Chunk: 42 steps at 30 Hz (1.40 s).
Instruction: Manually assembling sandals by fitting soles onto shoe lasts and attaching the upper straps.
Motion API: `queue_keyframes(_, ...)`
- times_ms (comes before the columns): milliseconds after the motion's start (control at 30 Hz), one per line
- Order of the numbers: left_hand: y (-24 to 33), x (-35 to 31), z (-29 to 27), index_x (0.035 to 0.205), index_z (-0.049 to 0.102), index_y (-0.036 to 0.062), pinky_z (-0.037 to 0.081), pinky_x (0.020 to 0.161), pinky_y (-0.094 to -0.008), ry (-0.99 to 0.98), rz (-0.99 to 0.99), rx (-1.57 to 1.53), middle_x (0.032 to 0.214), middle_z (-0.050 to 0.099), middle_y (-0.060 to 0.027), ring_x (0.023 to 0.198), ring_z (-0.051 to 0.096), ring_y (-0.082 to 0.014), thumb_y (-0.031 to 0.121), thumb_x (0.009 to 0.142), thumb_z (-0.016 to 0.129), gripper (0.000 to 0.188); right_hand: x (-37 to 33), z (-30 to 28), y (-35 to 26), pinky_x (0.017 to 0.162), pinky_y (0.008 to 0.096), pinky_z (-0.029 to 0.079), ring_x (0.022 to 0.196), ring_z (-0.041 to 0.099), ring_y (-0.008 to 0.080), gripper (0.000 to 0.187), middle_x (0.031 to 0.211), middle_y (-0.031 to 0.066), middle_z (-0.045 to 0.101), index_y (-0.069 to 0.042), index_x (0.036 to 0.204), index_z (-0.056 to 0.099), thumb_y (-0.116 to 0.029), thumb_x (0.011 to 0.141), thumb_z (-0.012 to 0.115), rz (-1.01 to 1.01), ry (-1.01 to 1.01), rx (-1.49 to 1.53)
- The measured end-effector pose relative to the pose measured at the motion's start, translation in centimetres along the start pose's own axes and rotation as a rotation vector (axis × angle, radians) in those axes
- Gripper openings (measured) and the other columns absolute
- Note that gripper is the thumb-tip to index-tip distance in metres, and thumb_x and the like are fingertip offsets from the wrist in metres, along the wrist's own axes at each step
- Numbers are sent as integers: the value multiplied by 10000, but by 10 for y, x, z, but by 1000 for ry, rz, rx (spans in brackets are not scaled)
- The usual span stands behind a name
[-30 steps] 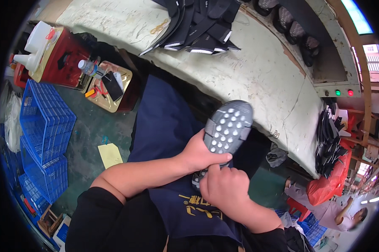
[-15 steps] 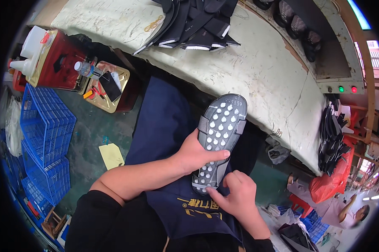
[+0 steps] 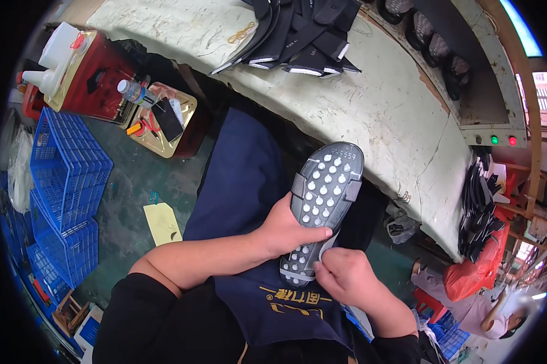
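A dark grey, foot-shaped sandal [image 3: 331,161] with rows of white round studs faces up over my lap, its wider end away from me. My left hand [image 3: 285,229] grips it across the middle from the left side, thumb lying over the studs. Dark fabric bands wrap its side edges. At the right edge, low down, a grey strap [image 3: 329,241] stands out from the sandal. My right hand [image 3: 349,276] is closed with its fingertips at the lower end of that strap, thumb beside the studs. The sandal's underside and my left fingers behind it are hidden.
A worn pale workbench [image 3: 382,109] runs across in front, bearing a pile of black strap pieces [image 3: 304,36]. A cabinet with coloured lights [image 3: 495,140] stands at right. Blue crates [image 3: 70,176], a red bin [image 3: 91,73] and a tray with a phone [image 3: 167,119] are left. A person [image 3: 479,312] is at lower right.
My right hand has moved up the sandal's right edge, and its fingers have closed on the strap there. The sandal sits slightly lower and further right; my left hand keeps its grip.
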<state>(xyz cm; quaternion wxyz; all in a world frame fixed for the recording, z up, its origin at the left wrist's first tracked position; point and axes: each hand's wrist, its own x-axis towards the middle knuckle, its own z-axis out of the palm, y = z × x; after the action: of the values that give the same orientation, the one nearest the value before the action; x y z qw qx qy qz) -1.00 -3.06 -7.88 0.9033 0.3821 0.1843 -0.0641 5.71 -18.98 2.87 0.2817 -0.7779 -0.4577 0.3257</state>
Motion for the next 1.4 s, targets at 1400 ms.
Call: queue_keyframes(1400,8,-5,-11,1453,315,14,470,1050,-359,-50,-59,-53,1342,528,-94,1240,538,-173,105,762,862,886,23,15,-29,506,389,507,544,626,299,220,643,142,599,-15,733,629,-212,822,671,229,-90,-342)
